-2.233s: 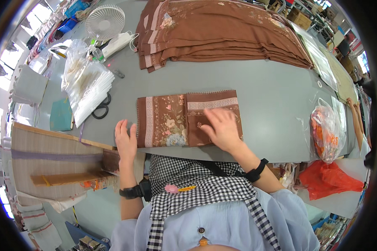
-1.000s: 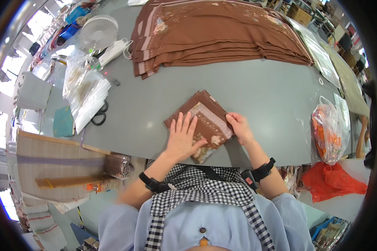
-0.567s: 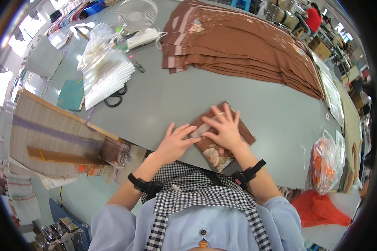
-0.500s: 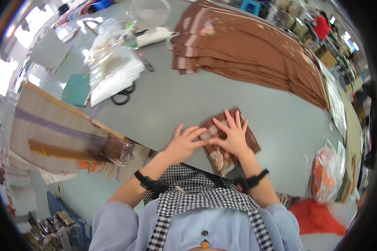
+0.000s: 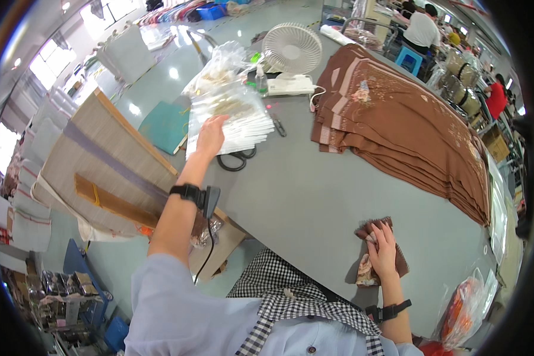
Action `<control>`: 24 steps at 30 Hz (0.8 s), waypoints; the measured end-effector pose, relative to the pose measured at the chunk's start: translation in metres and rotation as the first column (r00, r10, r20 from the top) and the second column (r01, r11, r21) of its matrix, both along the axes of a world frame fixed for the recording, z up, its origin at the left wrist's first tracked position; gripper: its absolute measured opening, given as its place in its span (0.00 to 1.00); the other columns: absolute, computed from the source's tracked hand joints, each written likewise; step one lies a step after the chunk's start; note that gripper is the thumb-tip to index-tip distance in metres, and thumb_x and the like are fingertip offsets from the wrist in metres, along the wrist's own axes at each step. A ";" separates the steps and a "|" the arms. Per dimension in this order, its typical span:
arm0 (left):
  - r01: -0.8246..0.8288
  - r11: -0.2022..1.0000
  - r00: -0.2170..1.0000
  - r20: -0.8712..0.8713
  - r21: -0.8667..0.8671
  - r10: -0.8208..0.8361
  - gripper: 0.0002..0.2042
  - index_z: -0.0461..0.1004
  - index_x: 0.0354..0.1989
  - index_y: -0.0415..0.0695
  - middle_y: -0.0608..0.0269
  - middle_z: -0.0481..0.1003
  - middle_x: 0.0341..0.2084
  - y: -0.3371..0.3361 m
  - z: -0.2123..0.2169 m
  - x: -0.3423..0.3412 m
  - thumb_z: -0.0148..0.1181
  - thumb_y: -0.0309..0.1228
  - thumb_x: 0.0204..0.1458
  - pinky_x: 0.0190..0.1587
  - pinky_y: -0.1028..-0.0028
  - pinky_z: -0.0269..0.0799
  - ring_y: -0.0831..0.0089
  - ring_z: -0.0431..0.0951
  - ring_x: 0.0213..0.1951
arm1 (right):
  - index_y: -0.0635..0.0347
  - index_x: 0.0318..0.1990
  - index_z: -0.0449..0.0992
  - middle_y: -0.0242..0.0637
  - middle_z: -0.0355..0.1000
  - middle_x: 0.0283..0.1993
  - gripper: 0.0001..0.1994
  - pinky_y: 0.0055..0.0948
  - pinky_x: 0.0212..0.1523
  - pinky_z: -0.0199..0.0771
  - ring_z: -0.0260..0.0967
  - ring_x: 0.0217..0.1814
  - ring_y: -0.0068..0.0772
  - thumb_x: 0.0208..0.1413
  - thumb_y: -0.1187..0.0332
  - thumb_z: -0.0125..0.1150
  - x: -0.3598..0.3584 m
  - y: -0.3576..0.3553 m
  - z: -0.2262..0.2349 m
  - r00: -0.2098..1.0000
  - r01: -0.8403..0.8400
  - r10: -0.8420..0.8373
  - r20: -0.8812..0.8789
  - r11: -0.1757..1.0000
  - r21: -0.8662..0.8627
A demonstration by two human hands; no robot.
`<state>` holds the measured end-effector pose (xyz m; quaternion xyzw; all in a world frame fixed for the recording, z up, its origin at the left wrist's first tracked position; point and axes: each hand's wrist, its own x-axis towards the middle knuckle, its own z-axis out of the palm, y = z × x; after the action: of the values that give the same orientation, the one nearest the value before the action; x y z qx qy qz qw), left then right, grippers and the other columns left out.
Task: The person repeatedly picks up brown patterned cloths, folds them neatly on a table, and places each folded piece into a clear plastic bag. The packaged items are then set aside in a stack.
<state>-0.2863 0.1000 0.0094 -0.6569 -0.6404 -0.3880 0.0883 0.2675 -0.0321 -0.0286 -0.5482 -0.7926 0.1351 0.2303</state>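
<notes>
My left hand (image 5: 211, 137) reaches out over a stack of clear plastic bags (image 5: 243, 121) at the far left of the table, its fingers stretched across them. Whether it has hold of a bag does not show. At the near right, my right hand (image 5: 384, 252) is closed around a small folded piece of brown cloth with a pale floral pattern (image 5: 368, 270). The fingers lie over its top, and the cloth casts a shadow to its left. Black-handled scissors (image 5: 234, 160) lie partly under the bags.
A pile of brown patterned cloths (image 5: 397, 130) covers the back right of the grey table. A white fan (image 5: 292, 47), a power strip (image 5: 291, 86) and a small cutter (image 5: 279, 126) stand or lie behind. At right is a bagged orange item (image 5: 460, 308); a board (image 5: 113, 160) leans left.
My left hand has left the folded cloth and moved far left onto the plastic bags. My right hand has kept the cloth, now gripped and tilted. The view has shifted leftward.
</notes>
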 end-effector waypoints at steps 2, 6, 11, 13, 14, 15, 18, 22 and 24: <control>-0.112 0.937 0.990 -0.120 -0.330 0.076 0.10 0.77 0.37 0.39 0.47 0.77 0.38 0.019 -0.026 -0.017 0.49 0.26 0.54 0.49 0.57 0.69 0.50 0.75 0.45 | 0.58 0.54 0.73 0.50 0.65 0.60 0.21 0.47 0.63 0.59 0.59 0.65 0.56 0.49 0.75 0.61 -0.001 0.003 0.000 0.998 -0.045 0.047 -0.041 0.999 0.030; -0.171 0.915 0.935 -0.353 -0.365 0.034 0.11 0.75 0.37 0.40 0.47 0.77 0.35 0.052 -0.053 -0.056 0.48 0.30 0.54 0.45 0.55 0.69 0.48 0.75 0.40 | 0.59 0.47 0.75 0.47 0.69 0.54 0.18 0.42 0.58 0.68 0.65 0.59 0.51 0.45 0.76 0.60 -0.008 0.007 0.007 0.995 -0.044 0.050 -0.081 0.996 0.079; -0.065 0.968 0.992 -0.122 -0.241 0.037 0.13 0.76 0.42 0.39 0.49 0.77 0.27 0.060 -0.007 -0.070 0.55 0.25 0.48 0.33 0.63 0.72 0.56 0.78 0.29 | 0.55 0.40 0.76 0.38 0.70 0.45 0.14 0.38 0.51 0.71 0.68 0.52 0.43 0.42 0.73 0.61 -0.008 0.017 0.001 0.986 -0.133 0.142 -0.082 0.985 0.112; 0.165 0.968 0.985 -0.013 -0.190 -0.171 0.18 0.73 0.50 0.39 0.53 0.74 0.23 0.034 0.004 -0.023 0.51 0.20 0.47 0.31 0.62 0.69 0.62 0.75 0.26 | 0.56 0.41 0.75 0.38 0.70 0.44 0.13 0.36 0.51 0.71 0.68 0.50 0.43 0.45 0.73 0.61 -0.006 0.021 -0.005 0.986 -0.025 0.066 -0.155 0.967 0.252; 0.126 0.911 0.991 0.088 -0.392 -0.100 0.21 0.71 0.54 0.41 0.52 0.73 0.25 0.008 0.004 0.009 0.50 0.19 0.48 0.33 0.63 0.68 0.62 0.74 0.28 | 0.57 0.43 0.74 0.39 0.70 0.44 0.13 0.36 0.51 0.72 0.68 0.50 0.44 0.47 0.73 0.60 -0.007 0.020 -0.008 0.990 -0.058 0.091 -0.111 0.962 0.266; 0.256 0.898 0.964 0.023 -0.357 -0.265 0.23 0.70 0.56 0.44 0.51 0.72 0.28 -0.019 -0.005 0.049 0.50 0.20 0.49 0.35 0.65 0.68 0.61 0.72 0.30 | 0.57 0.44 0.74 0.40 0.70 0.45 0.14 0.36 0.51 0.71 0.68 0.50 0.45 0.47 0.74 0.59 -0.007 0.023 -0.010 0.983 -0.009 0.056 -0.173 0.966 0.258; 0.377 0.793 0.837 -0.191 -0.479 -0.513 0.17 0.75 0.50 0.48 0.48 0.71 0.35 -0.095 -0.030 0.167 0.56 0.25 0.50 0.43 0.57 0.67 0.52 0.71 0.38 | 0.59 0.48 0.73 0.44 0.70 0.49 0.17 0.38 0.53 0.70 0.67 0.53 0.46 0.47 0.75 0.60 -0.018 0.020 -0.011 0.969 -0.040 0.053 -0.241 0.998 0.057; 0.577 0.694 0.748 -0.062 -0.430 -0.661 0.09 0.75 0.42 0.45 0.49 0.72 0.43 -0.162 -0.048 0.267 0.58 0.29 0.53 0.45 0.57 0.69 0.49 0.72 0.43 | 0.61 0.44 0.71 0.44 0.67 0.47 0.15 0.38 0.52 0.69 0.67 0.50 0.46 0.46 0.74 0.59 -0.048 -0.006 -0.010 0.940 -0.087 0.195 -0.279 0.931 0.356; 0.636 0.695 0.753 0.076 -0.335 -0.653 0.11 0.80 0.36 0.46 0.56 0.72 0.35 -0.171 -0.052 0.294 0.68 0.29 0.42 0.39 0.64 0.70 0.59 0.73 0.36 | 0.60 0.47 0.70 0.45 0.66 0.53 0.18 0.38 0.57 0.66 0.65 0.56 0.46 0.47 0.73 0.59 -0.057 -0.018 -0.013 0.959 -0.127 0.177 -0.221 0.967 0.220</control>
<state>0.0074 -0.0712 -0.0427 -0.8535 -0.4242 -0.2612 -0.1526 0.2105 -0.0502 -0.0420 -0.4387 -0.8087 0.1356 0.3677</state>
